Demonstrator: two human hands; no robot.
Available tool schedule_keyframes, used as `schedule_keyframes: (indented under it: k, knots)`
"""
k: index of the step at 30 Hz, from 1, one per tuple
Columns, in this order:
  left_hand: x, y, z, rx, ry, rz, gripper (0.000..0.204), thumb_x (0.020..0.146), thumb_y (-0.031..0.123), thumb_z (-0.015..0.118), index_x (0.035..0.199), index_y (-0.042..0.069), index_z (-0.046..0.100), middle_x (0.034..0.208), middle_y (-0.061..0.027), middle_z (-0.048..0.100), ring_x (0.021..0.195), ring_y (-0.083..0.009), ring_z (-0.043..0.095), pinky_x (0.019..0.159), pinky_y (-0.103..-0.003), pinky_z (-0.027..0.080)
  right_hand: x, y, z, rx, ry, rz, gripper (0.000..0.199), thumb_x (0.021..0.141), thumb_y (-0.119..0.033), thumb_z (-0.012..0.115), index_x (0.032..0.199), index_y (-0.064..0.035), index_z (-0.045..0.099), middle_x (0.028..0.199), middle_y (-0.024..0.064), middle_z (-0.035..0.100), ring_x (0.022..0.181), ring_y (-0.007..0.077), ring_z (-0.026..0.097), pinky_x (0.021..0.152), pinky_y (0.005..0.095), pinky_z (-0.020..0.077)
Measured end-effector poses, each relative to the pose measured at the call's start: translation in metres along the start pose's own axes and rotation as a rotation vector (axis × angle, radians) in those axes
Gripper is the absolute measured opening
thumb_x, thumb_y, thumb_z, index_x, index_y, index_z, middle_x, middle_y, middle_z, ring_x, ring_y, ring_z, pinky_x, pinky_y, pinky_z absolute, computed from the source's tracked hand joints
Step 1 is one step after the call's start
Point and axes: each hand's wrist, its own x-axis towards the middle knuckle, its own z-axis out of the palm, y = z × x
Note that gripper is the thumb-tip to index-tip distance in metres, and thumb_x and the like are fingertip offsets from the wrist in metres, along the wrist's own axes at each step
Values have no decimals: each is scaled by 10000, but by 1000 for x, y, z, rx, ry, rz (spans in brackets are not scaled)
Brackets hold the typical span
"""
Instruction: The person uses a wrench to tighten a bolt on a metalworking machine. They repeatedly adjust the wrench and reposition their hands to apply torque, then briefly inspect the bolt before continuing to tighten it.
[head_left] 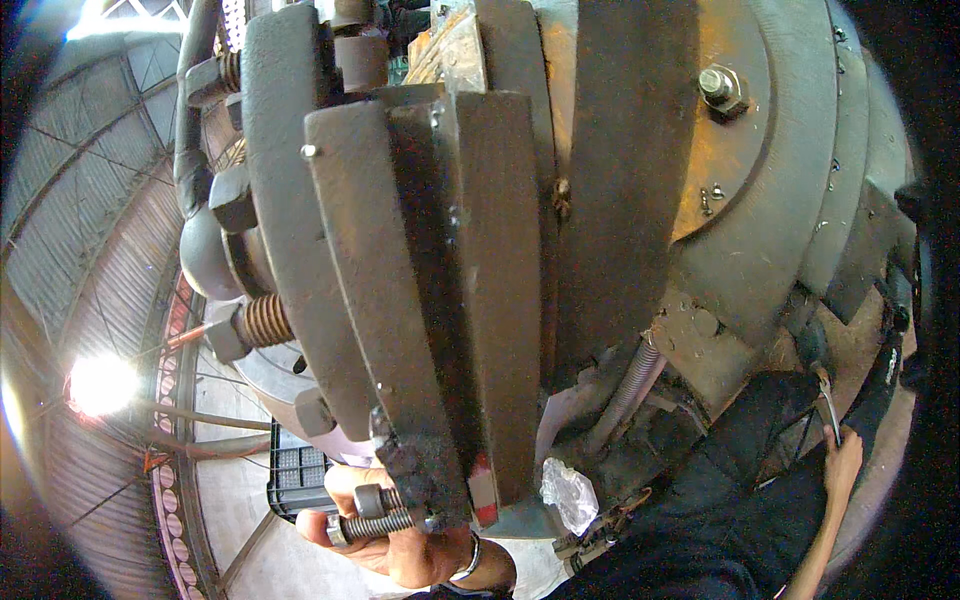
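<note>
At the lower end of a thick metal plate [385, 300], my left hand [415, 560] is curled round two threaded bolts, an upper bolt [370, 500] and a lower bolt [372, 526]. Its thumb lies against the head of the lower one. Both bolts point toward the plate; whether they are screwed into it I cannot tell. A bracelet or watch [468, 557] circles that wrist. Off to the right, my right hand [845, 462] is closed on a slim metal hand tool [829, 405] beside my dark-clothed leg. The tool's exact kind is unclear.
Heavy plates of a large machine fill the middle. Several bolts, such as one hex bolt [232, 330], jut from its left side. A nut on a stud [722, 88] stands upper right. Crumpled clear plastic [568, 495] and a black crate [298, 475] are low down.
</note>
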Motion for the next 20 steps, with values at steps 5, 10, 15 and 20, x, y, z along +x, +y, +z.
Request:
schedule_keyframes:
  k: [5, 10, 15, 20]
  knots:
    - [-1, 3, -7, -142, -32, -112, 689, 826, -25, 670, 1454, 142, 443, 1318, -227, 552, 1072, -322, 628, 944, -505, 534, 4, -1, -3, -39, -26, -6, 516, 978, -414, 662, 1201, 50, 630, 1115, 269, 644, 1087, 441, 605, 947, 491, 462]
    - [4, 12, -19, -96, -153, -187, 667, 871, -1, 653, 1483, 125, 419, 1360, -261, 549, 1102, -313, 631, 957, -502, 548, -1, -10, -12, -51, 107, -111, 483, 943, -433, 702, 1025, 43, 692, 976, 274, 676, 931, 448, 642, 817, 496, 498]
    - [25, 25, -7, -497, -358, -319, 705, 814, -201, 632, 1437, 87, 472, 1299, -263, 572, 974, -251, 629, 798, -385, 567, -9, -40, -42, -186, 72, -177, 597, 826, -585, 744, 737, 6, 731, 728, 248, 681, 700, 430, 689, 630, 527, 543]
    - [43, 32, -5, -471, -465, -258, 551, 838, -90, 687, 1305, 119, 482, 1302, -326, 555, 1058, -314, 629, 989, -546, 526, -45, -53, -115, -19, -237, -209, 682, 862, -725, 625, 1058, -94, 793, 1012, 253, 738, 958, 414, 725, 898, 493, 560]
